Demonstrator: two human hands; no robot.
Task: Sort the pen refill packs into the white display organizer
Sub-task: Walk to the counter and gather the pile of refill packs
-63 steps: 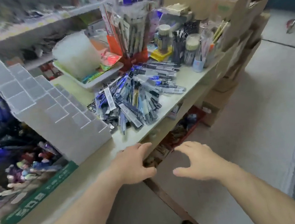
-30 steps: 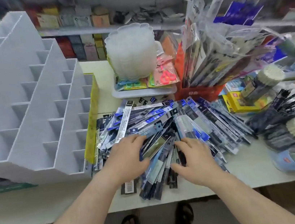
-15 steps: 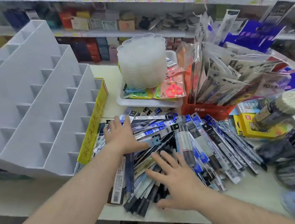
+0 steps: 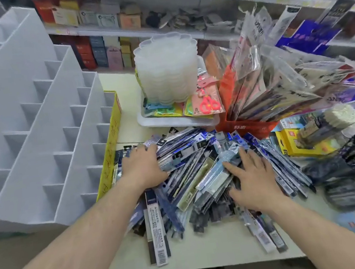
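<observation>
On shop counter [image 4: 211,250]: hands, left [image 4: 142,167] and right [image 4: 252,177], flat, fingers spread, pressing refill packs [image 4: 191,178].

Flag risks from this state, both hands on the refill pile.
1. Several refill packs overhang the table's front edge; if the left hand or right hand sweeps the pile, they may slide off.
2. The packs lie crisscrossed, so lifting one could drag its neighbours.
3. The white display organizer slots look narrow; mixed types grabbed together may be missorted.

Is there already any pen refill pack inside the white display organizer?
No, the visible compartments of the white stepped display organizer hold nothing, and the blue-and-black pen refill packs lie piled on the table.
</observation>
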